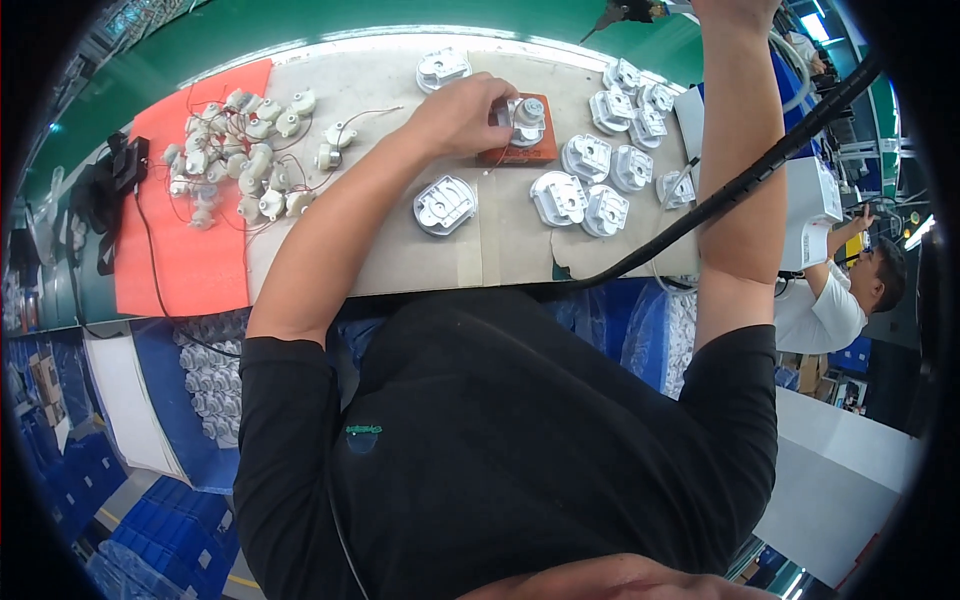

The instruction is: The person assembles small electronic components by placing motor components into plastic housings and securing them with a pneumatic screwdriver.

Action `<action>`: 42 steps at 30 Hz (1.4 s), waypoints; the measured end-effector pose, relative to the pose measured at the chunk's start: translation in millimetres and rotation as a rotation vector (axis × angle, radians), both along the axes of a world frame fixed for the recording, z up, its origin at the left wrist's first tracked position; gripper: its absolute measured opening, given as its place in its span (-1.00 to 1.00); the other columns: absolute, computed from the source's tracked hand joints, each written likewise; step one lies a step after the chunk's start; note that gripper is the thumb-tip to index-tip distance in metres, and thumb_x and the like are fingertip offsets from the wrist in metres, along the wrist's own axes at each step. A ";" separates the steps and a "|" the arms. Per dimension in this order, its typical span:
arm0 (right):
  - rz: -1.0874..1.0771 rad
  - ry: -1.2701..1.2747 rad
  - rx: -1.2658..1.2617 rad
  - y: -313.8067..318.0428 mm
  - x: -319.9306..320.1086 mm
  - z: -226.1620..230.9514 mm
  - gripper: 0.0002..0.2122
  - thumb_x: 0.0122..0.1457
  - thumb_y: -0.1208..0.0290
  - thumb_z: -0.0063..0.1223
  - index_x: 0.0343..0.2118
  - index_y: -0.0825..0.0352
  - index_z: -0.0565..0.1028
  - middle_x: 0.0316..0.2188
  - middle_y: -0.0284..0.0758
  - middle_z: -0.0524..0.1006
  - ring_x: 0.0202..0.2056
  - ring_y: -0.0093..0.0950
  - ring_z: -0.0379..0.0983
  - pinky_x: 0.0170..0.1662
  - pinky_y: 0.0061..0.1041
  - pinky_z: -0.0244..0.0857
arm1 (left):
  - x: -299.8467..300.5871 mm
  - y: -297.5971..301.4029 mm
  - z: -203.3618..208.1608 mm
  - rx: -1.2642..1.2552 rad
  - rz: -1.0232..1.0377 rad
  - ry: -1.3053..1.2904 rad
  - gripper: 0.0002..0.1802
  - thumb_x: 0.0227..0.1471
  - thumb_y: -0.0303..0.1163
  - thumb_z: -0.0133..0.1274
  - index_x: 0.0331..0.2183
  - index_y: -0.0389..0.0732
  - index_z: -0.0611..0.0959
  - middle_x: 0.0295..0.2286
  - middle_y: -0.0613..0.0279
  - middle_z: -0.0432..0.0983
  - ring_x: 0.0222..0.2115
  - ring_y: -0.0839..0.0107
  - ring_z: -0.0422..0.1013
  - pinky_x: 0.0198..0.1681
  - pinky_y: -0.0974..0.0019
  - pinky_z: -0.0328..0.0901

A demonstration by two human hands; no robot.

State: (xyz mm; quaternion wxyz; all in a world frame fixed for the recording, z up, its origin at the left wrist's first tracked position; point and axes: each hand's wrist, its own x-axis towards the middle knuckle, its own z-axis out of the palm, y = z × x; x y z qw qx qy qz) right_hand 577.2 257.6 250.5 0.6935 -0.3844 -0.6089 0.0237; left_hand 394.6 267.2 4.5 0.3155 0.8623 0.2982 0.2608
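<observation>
My left hand (468, 115) is closed at the fingertips on a white plastic housing (528, 122) that sits on an orange-brown block (535, 155). A small round white motor lies on top of that housing, with a thin reddish wire hanging in front of the block. At the top edge my right hand (735, 10) is partly cut off by the picture. It appears to grip a dark screwdriver (635, 12) whose thin bit points down to the left. More white housings lie nearby, one (445, 206) in front of my left wrist and another (443, 68) behind it.
An orange-red sheet (180, 265) at left carries a heap of small white motors (250, 165) with wires. Several white housings (587, 158) stand right of the block. A thick black cable (740, 185) crosses my right arm. Another person (830, 305) works at far right.
</observation>
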 end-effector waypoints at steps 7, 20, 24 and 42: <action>-0.254 -0.206 -0.140 -14.3 8.5 2.7 -0.76 0.25 0.31 0.18 -0.21 0.39 0.45 -0.47 -0.45 0.47 -0.51 -0.67 0.33 -0.48 -0.59 0.22 | 5.0 -4.6 9.3 0.114 0.046 0.077 -0.50 -0.14 -0.25 0.19 -0.11 -0.28 0.63 -0.24 -0.06 0.54 -0.24 0.01 0.51 -0.12 0.10 0.40; -0.288 -0.577 -0.348 -32.5 119.4 -186.2 -0.72 0.08 0.44 0.29 -0.14 0.34 0.54 -0.25 -0.15 0.59 -0.23 -0.28 0.58 -0.13 -0.40 0.45 | -52.4 -35.2 58.9 0.155 0.167 -0.255 -0.50 -0.17 -0.37 0.23 -0.11 -0.29 0.60 -0.28 0.15 0.56 -0.33 0.42 0.49 -0.20 0.31 0.40; -0.362 -0.903 -0.665 29.3 188.3 -225.8 -0.46 0.08 0.21 0.26 0.12 0.30 0.43 0.07 -0.05 0.49 0.13 -0.08 0.39 0.18 -0.24 0.24 | -148.1 -75.7 81.5 0.187 0.403 -0.415 -0.54 -0.15 -0.45 0.24 -0.13 -0.35 0.58 -0.27 0.21 0.56 -0.28 0.46 0.47 -0.20 0.35 0.37; -0.488 -0.983 -1.121 50.3 273.4 -194.0 -0.32 0.14 0.13 0.30 0.18 0.52 0.34 0.02 -0.06 0.52 0.01 -0.33 0.48 0.10 -0.43 0.29 | -474.8 -460.6 -247.9 -1.105 2.006 0.141 -0.40 -0.30 -0.08 0.32 -0.24 -0.34 0.67 -0.37 -0.02 0.65 -0.42 0.21 0.60 -0.27 0.18 0.44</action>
